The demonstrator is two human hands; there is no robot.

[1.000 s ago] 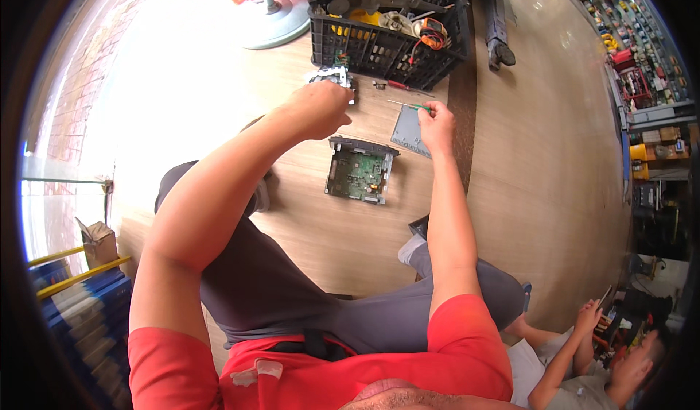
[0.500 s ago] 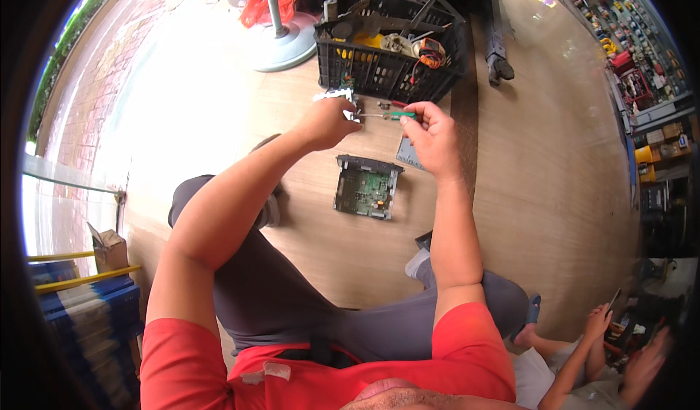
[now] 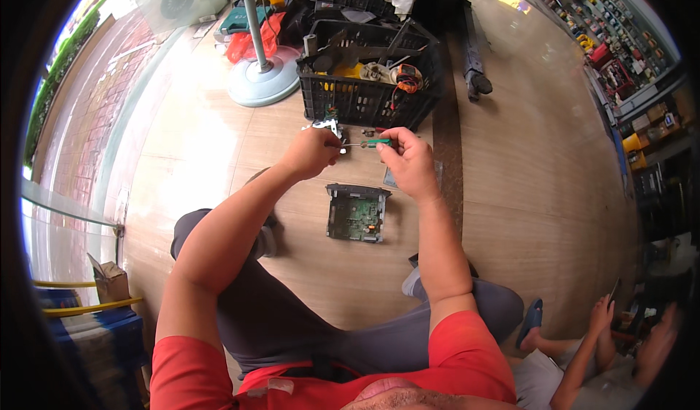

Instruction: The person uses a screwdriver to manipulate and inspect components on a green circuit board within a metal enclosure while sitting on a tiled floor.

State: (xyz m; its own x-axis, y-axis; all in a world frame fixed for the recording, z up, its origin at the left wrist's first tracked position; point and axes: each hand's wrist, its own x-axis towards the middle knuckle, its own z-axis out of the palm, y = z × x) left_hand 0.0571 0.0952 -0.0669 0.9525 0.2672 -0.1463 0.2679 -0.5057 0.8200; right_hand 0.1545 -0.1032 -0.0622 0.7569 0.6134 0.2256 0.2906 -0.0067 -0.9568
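Observation:
My left hand (image 3: 310, 152) is closed around a small metal-and-white mechanism (image 3: 326, 127), and its fingers cover much of it. In my right hand (image 3: 410, 163), thumb and fingers pinch the green handle of a screwdriver (image 3: 380, 143). Its thin shaft points left to the mechanism by my left fingertips; whether the tip touches a screw cannot be made out. Below both hands, an opened black device housing (image 3: 356, 214) lies on the floor with a green circuit board inside. A flat grey metal plate (image 3: 390, 179) lies partly behind my right hand.
Beyond my hands stands a black plastic crate (image 3: 364, 103) of tools, with an orange multimeter (image 3: 409, 79) on top. A fan's round base (image 3: 264, 85) is left of it. Small parts and a red item lie before the crate. At lower right another person's hands (image 3: 599, 315) hold a phone.
The whole scene sits lower and slightly left in the picture, showing more of the fan and crates. Both hands keep their hold, with the screwdriver still at the mechanism.

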